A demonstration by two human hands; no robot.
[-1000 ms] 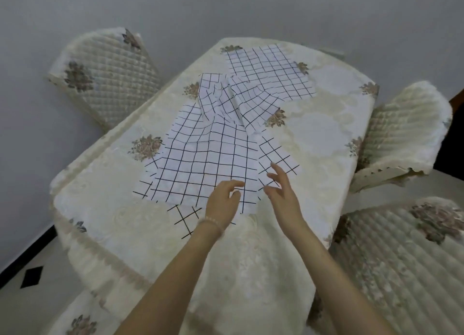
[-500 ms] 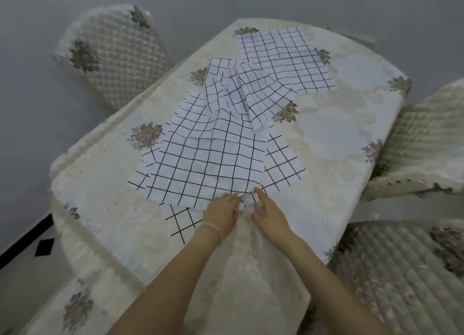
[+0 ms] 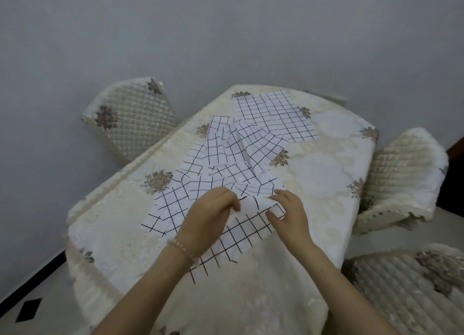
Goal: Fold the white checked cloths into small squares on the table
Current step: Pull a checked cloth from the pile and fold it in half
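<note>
White checked cloth (image 3: 241, 230) at bench (image 3: 108, 224) near edge: both hands' fingers (image 3: 234, 204) pinch folded hem; advise aligning grid lines before creasing.

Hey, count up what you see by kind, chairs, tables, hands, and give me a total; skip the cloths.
Quilted chairs: 3, far left, right, near right.
Table: 1.
Hands: 2, left hand and right hand, both on the nearest checked cloth.
Total: 6.
</note>
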